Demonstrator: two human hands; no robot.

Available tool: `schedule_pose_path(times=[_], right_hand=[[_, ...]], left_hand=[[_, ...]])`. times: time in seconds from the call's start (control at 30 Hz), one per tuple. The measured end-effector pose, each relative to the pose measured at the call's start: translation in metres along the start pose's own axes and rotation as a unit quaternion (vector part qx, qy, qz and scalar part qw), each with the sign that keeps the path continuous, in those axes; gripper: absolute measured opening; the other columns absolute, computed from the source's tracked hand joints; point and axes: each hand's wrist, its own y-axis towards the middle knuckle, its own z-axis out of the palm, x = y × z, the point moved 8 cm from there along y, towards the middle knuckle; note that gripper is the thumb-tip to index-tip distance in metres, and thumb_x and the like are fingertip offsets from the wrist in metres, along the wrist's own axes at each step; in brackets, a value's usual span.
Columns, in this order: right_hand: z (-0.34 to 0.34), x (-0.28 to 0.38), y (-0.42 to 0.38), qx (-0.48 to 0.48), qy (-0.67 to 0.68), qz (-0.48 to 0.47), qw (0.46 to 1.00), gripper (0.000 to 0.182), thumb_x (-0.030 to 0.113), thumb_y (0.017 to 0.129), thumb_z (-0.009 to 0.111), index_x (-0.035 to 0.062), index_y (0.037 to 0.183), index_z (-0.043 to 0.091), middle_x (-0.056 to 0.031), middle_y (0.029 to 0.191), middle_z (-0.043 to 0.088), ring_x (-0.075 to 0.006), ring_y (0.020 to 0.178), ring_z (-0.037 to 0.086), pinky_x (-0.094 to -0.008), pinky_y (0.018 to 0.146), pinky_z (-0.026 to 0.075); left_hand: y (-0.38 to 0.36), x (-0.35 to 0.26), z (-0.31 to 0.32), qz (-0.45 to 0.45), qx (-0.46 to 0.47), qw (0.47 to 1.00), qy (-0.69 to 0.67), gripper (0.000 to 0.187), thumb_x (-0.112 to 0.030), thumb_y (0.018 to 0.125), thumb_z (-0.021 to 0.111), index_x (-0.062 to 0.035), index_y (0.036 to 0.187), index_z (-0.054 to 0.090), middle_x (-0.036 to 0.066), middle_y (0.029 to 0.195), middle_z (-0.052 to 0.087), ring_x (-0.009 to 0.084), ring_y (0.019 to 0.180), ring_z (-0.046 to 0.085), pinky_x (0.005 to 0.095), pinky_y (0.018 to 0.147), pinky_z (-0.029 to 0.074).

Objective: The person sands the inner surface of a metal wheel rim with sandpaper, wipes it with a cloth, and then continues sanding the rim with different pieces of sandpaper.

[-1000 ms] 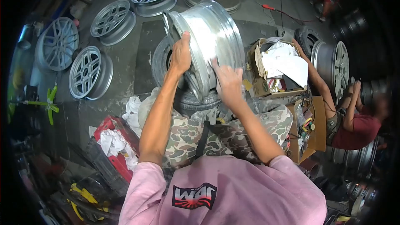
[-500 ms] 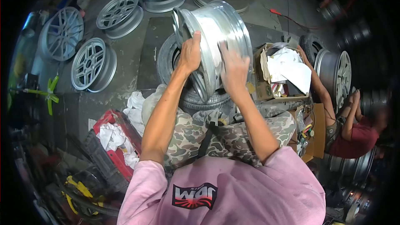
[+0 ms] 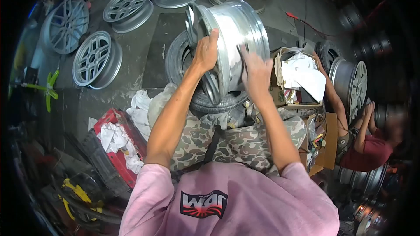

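Observation:
A shiny silver wheel rim [image 3: 234, 26] stands on edge in front of me, its spoked face turned left, above a tyre [image 3: 221, 104]. My left hand [image 3: 206, 53] is closed round the lip on its face side, thumb up. My right hand [image 3: 257, 73] is at the outer barrel, near the polished middle band. Motion blurs its fingers, and a small dark patch shows at their tips. I cannot make out whether that is something held. Another tyre [image 3: 174, 59] lies partly hidden behind the rim.
Several silver rims, including a five-spoke one [image 3: 92, 59], stand on the floor ahead and left. Right is a cardboard box [image 3: 278, 85] with white paper; left, a red tray [image 3: 117, 159] with white rags. A co-worker in a dark red shirt [image 3: 367, 153] sits at right.
My right hand has shifted slightly along the rim's barrel and stays blurred. My left hand keeps its hold. The whole view has shifted a little.

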Motion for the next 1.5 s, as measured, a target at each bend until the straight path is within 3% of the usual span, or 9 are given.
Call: schedule_pose_path(times=[0.43,0.67,0.8,0.87,0.97,1.13,1.37,1.43,1.5], right_hand=[[0.009,-0.003,0.068,-0.003,-0.006,0.003,1.0,0.055,0.001,0.085,0.063,0.0094,0.139,0.061,-0.011,0.099,0.065,-0.0283,0.092,0.064,-0.0435,0.084,0.037],[0.004,-0.008,-0.03,0.049,-0.012,0.035,0.998,0.062,0.0,0.081,0.063,0.0076,0.142,0.061,-0.0092,0.099,0.068,-0.0267,0.092,0.066,-0.0434,0.086,0.038],[0.019,-0.005,0.089,-0.006,-0.041,-0.06,0.997,0.043,0.004,0.083,0.062,0.0099,0.124,0.069,-0.0101,0.103,0.072,-0.0297,0.1,0.069,-0.0475,0.085,0.041],[0.062,-0.015,0.145,0.145,-0.053,-0.017,0.988,0.042,0.007,0.088,0.059,0.0122,0.129,0.066,-0.0137,0.107,0.073,-0.0364,0.1,0.069,-0.0539,0.091,0.044],[0.061,-0.007,0.132,0.107,-0.06,-0.063,0.99,0.045,0.006,0.088,0.061,0.0123,0.132,0.066,-0.0141,0.107,0.072,-0.0368,0.097,0.069,-0.0528,0.088,0.044],[0.001,0.003,0.021,-0.019,0.041,-0.033,0.998,0.049,0.003,0.086,0.062,0.0084,0.135,0.064,-0.0149,0.102,0.07,-0.0329,0.099,0.066,-0.0475,0.092,0.04],[0.075,-0.004,0.16,0.17,-0.055,-0.066,0.982,0.023,0.015,0.084,0.065,0.0083,0.105,0.071,-0.0153,0.092,0.073,-0.0336,0.092,0.071,-0.055,0.086,0.044],[0.072,-0.001,0.145,0.22,-0.083,-0.058,0.97,0.027,0.014,0.085,0.065,0.0062,0.11,0.07,-0.0159,0.091,0.073,-0.0342,0.092,0.071,-0.0524,0.089,0.045],[0.023,0.01,0.086,0.066,-0.022,-0.097,0.993,0.038,0.011,0.088,0.064,0.0084,0.126,0.069,-0.0175,0.097,0.073,-0.0375,0.097,0.069,-0.0502,0.087,0.047]], left_hand=[[0.001,0.005,0.001,0.009,-0.009,0.999,-0.031,0.078,-0.053,0.111,0.024,0.0118,0.094,0.064,0.026,0.086,0.066,0.0309,0.09,0.063,0.0439,0.089,0.045],[-0.003,-0.003,-0.005,-0.013,-0.021,1.0,-0.005,0.077,-0.052,0.11,0.025,0.0126,0.094,0.063,0.028,0.088,0.066,0.0361,0.091,0.063,0.0437,0.092,0.045],[0.001,0.004,0.001,-0.009,-0.009,1.0,-0.014,0.076,-0.052,0.11,0.025,0.0129,0.095,0.063,0.027,0.087,0.065,0.0367,0.089,0.062,0.0448,0.092,0.044],[0.002,0.004,-0.003,-0.017,-0.012,1.0,-0.015,0.076,-0.052,0.11,0.025,0.0135,0.095,0.062,0.027,0.088,0.065,0.0355,0.089,0.061,0.0452,0.091,0.044],[-0.003,-0.006,-0.01,0.025,-0.056,0.997,-0.037,0.081,-0.054,0.109,0.025,0.0117,0.072,0.054,0.034,0.069,0.053,0.0501,0.073,0.055,0.0543,0.078,0.042],[0.0,-0.005,-0.008,0.041,-0.067,0.997,-0.022,0.082,-0.057,0.109,0.025,0.0123,0.074,0.052,0.036,0.071,0.052,0.0513,0.072,0.054,0.0555,0.077,0.041],[0.0,0.001,-0.002,0.015,-0.026,0.999,-0.021,0.074,-0.052,0.11,0.025,0.0108,0.085,0.056,0.024,0.077,0.057,0.0339,0.08,0.055,0.0484,0.085,0.043],[-0.005,-0.007,-0.008,0.036,-0.057,0.997,-0.029,0.084,-0.057,0.109,0.024,0.0135,0.074,0.054,0.037,0.071,0.052,0.0529,0.075,0.055,0.0554,0.08,0.042],[-0.004,-0.008,-0.01,0.033,-0.06,0.997,-0.021,0.085,-0.057,0.109,0.024,0.0137,0.074,0.055,0.037,0.071,0.053,0.0525,0.074,0.055,0.0552,0.08,0.042]])
